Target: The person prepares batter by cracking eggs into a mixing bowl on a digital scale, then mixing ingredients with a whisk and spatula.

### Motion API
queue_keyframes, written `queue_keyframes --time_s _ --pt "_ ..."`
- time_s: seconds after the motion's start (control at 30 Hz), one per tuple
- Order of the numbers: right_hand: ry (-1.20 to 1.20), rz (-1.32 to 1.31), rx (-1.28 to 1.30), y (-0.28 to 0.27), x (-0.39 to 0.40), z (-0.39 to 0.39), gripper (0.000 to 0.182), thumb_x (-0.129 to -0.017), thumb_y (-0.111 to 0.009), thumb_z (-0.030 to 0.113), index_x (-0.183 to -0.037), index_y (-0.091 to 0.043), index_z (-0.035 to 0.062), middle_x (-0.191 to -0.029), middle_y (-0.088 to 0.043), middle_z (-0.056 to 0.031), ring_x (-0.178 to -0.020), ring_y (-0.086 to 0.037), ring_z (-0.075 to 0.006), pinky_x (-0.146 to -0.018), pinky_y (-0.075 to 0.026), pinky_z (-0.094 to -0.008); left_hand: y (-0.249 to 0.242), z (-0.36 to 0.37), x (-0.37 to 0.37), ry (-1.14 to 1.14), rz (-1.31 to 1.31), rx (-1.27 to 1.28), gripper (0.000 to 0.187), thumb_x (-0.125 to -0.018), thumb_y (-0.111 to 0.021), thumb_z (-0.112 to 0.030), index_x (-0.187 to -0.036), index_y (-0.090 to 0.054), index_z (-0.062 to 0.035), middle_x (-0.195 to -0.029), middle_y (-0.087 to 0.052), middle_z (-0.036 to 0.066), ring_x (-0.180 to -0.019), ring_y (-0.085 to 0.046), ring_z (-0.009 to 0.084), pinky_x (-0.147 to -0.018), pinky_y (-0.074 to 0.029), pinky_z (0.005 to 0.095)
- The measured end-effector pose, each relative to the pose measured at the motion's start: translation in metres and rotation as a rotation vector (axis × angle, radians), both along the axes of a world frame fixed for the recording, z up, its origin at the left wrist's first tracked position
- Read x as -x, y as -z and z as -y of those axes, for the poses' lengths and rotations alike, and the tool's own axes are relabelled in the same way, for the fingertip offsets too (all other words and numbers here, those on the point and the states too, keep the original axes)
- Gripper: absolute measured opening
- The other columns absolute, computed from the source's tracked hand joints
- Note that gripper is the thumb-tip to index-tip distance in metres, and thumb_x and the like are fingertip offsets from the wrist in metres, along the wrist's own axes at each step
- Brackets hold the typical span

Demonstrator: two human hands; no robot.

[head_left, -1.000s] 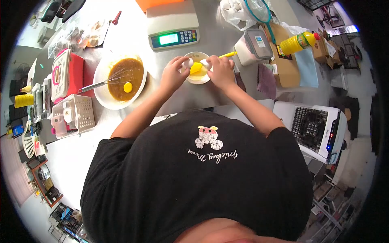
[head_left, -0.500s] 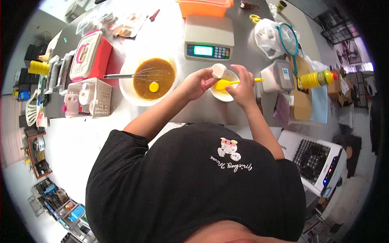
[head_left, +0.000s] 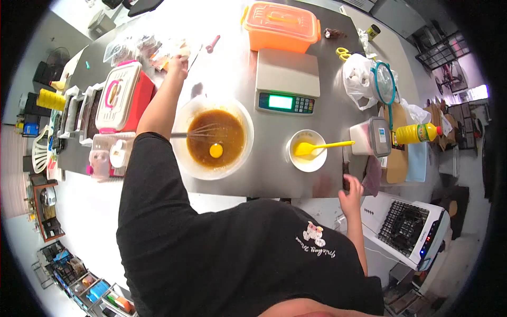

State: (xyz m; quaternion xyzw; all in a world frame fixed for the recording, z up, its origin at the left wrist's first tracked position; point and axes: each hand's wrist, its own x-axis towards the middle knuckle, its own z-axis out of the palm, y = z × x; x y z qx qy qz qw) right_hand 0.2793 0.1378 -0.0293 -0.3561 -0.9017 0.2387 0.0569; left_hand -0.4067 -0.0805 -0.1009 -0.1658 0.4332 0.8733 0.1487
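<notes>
My left hand [head_left: 178, 65] reaches to the far left of the table, its fingers closed on a pale eggshell [head_left: 183, 49] beside a plastic bag of bits. My right hand [head_left: 351, 193] is at the table's front edge, fingers apart and holding nothing, close to a dark-handled knife [head_left: 346, 168] and a purple cloth [head_left: 373, 177]. Under my left arm's reach stands a large white bowl [head_left: 246, 150] of brown liquid [head_left: 203, 153], where a whisk [head_left: 203, 131] leans and a yolk [head_left: 216, 150] floats. A small white bowl [head_left: 308, 167] holds a yellow spatula [head_left: 327, 145].
Behind the small bowl stands a digital scale [head_left: 288, 74], then an orange lidded box [head_left: 282, 26]. A red box [head_left: 121, 98] and a white basket [head_left: 108, 153] are on the left. To the right are a lidded tub [head_left: 372, 137], an oil bottle [head_left: 417, 133] and a teal strainer [head_left: 385, 84].
My left hand has moved from above the small bowl to the far left with the eggshell. My right hand has drawn back to the table's front edge. The view has shifted.
</notes>
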Motion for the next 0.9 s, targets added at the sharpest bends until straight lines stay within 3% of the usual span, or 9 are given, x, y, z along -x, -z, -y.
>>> queue_keyframes --time_s 0.27,0.37,0.5,0.57,0.6,0.67,0.7,0.73,0.9 --pt "0.237 0.295 0.069 0.001 -0.087 0.016 0.047 -0.065 -0.056 0.008 -0.111 -0.050 0.0134 -0.115 -0.047 -0.0129 -0.112 -0.037 -0.0326 -0.098 -0.027 -0.0410 0.030 -0.016 0.033 -0.231 0.107 0.105 0.026 -0.090 -0.040 -0.016 -0.114 -0.046 -0.0093 -0.115 -0.050 0.007 -0.102 -0.051 0.0232 -0.085 -0.046 0.0347" --pt "0.207 0.256 0.006 0.006 -0.101 0.006 0.046 -0.066 -0.055 0.008 -0.112 -0.050 0.0125 -0.113 -0.048 -0.0124 -0.112 -0.038 -0.0311 -0.098 -0.027 -0.0404 0.004 -0.022 0.009 -0.325 0.219 0.076 0.021 -0.088 -0.042 -0.021 -0.104 -0.051 -0.0101 -0.098 -0.057 0.008 -0.080 -0.058 0.0166 -0.065 -0.050 0.0253" --pt "0.177 0.249 -0.040 0.012 -0.102 -0.017 0.047 -0.066 -0.057 0.010 -0.112 -0.050 0.0126 -0.113 -0.049 -0.0117 -0.112 -0.038 -0.0311 -0.098 -0.027 -0.0410 0.091 0.016 0.087 -0.264 0.107 -0.108 0.031 -0.086 -0.048 -0.030 -0.108 -0.048 -0.0083 -0.107 -0.052 0.009 -0.084 -0.057 0.0248 -0.066 -0.052 0.0341" --pt "0.121 0.205 -0.046 0.007 -0.095 -0.030 0.048 -0.066 -0.058 0.010 -0.113 -0.049 0.0126 -0.115 -0.049 -0.0117 -0.113 -0.039 -0.0297 -0.099 -0.026 -0.0413 0.070 0.020 0.057 -0.099 -0.053 0.146 0.024 -0.084 -0.052 -0.026 -0.099 -0.052 -0.0072 -0.092 -0.056 0.006 -0.075 -0.058 0.0233 -0.054 -0.051 0.0342" --pt "0.104 0.170 -0.037 0.007 -0.094 -0.038 0.048 -0.066 -0.058 0.011 -0.113 -0.050 0.0126 -0.116 -0.048 -0.0119 -0.113 -0.040 -0.0296 -0.099 -0.026 -0.0414 0.127 0.047 0.127 -0.083 -0.086 -0.053 0.019 -0.081 -0.055 -0.024 -0.091 -0.053 -0.0085 -0.079 -0.056 0.002 -0.064 -0.056 0.0206 -0.049 -0.048 0.0331" --pt "0.108 0.100 -0.059 0.005 -0.092 -0.055 0.046 -0.067 -0.059 0.013 -0.113 -0.050 0.0119 -0.116 -0.049 -0.0126 -0.111 -0.042 -0.0305 -0.098 -0.027 -0.0409 0.139 0.071 0.126 0.383 -0.672 0.101 0.012 -0.083 -0.054 -0.027 -0.082 -0.052 -0.0148 -0.071 -0.051 0.001 -0.059 -0.049 0.0170 -0.050 -0.043 0.0294" --pt "0.117 0.053 -0.095 0.005 -0.093 -0.064 0.045 -0.068 -0.059 0.013 -0.112 -0.051 0.0118 -0.115 -0.049 -0.0127 -0.109 -0.043 -0.0314 -0.096 -0.030 -0.0404 0.136 0.071 0.113 0.556 -0.573 -0.243 0.014 -0.083 -0.054 -0.026 -0.088 -0.055 -0.0120 -0.080 -0.057 0.003 -0.067 -0.054 0.0185 -0.057 -0.047 0.0306" --pt "0.133 0.037 -0.129 0.002 -0.093 -0.075 0.044 -0.068 -0.060 0.013 -0.111 -0.051 0.0119 -0.113 -0.050 -0.0125 -0.108 -0.043 -0.0323 -0.094 -0.032 -0.0399 0.090 0.060 0.093 0.265 -0.146 -0.204 0.015 -0.085 -0.050 -0.021 -0.093 -0.056 -0.0094 -0.092 -0.059 0.006 -0.081 -0.057 0.0183 -0.067 -0.048 0.0314" --pt "0.259 -0.120 -0.292 0.003 -0.099 -0.171 0.036 -0.069 -0.060 0.016 -0.104 -0.055 0.0120 -0.107 -0.053 -0.0106 -0.103 -0.047 -0.0312 -0.091 -0.037 -0.0393 -0.004 0.033 0.003 0.102 -0.045 0.115 0.014 -0.085 -0.047 -0.010 -0.095 -0.053 -0.0009 -0.101 -0.056 0.011 -0.099 -0.053 0.0212 -0.080 -0.051 0.0306"
